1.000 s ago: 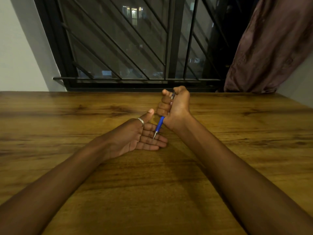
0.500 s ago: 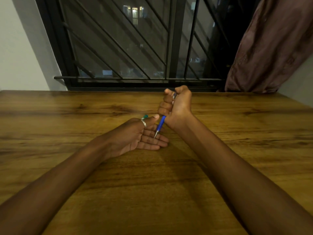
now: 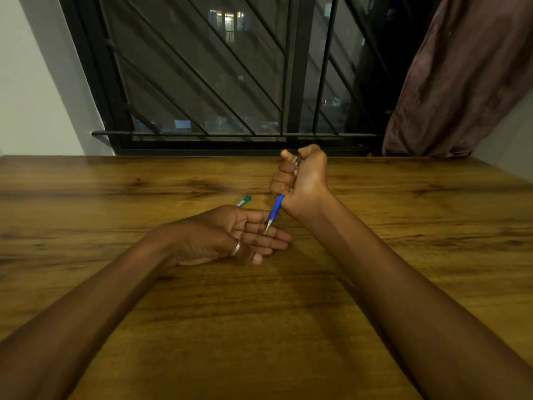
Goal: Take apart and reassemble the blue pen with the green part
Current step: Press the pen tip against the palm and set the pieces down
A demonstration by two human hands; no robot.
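Blue pen (image 3: 275, 210): steeply tilted, metal tip pointing down-left.
Right hand (image 3: 301, 180): fist gripping it.
Left hand (image 3: 230, 235): flat, fingers straight, under tip.

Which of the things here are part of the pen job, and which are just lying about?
Job: blue pen, held in right hand; green part, on the table beyond left hand.
Not the job: ring, window bars, curtain.

Pen (image 3: 275, 210) over left hand (image 3: 227, 235); loose part (image 3: 244, 201) behind
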